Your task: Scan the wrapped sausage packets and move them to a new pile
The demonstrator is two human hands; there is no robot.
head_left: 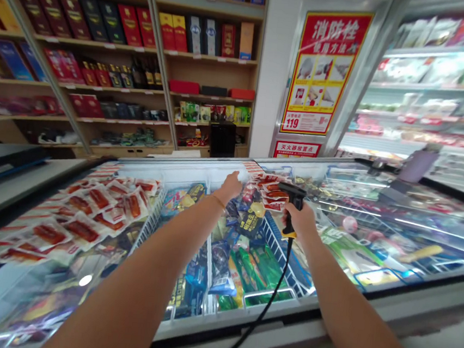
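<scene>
My right hand (304, 218) is wrapped round the grip of a black handheld barcode scanner (293, 193), whose cable (271, 298) runs down toward me. My left hand (232, 185) reaches over the far part of the freezer's open middle section; its fingertips are small and partly hidden, so I cannot tell whether they hold anything. Beside it lie red vacuum-packed meat packets (271, 191), just behind the scanner. Below my hands, white wire baskets (208, 259) hold dark packs (251, 222), green packs (259, 269) and blue packs (195, 280).
More red meat packets (87, 228) are spread on the left glass lid (93, 286). The right glass lid (375, 220) covers other goods, and a lilac bottle (419, 162) stands there. Boxed goods fill shelves (117, 45) behind; a red poster (326, 73) hangs by a lit cooler (441, 90).
</scene>
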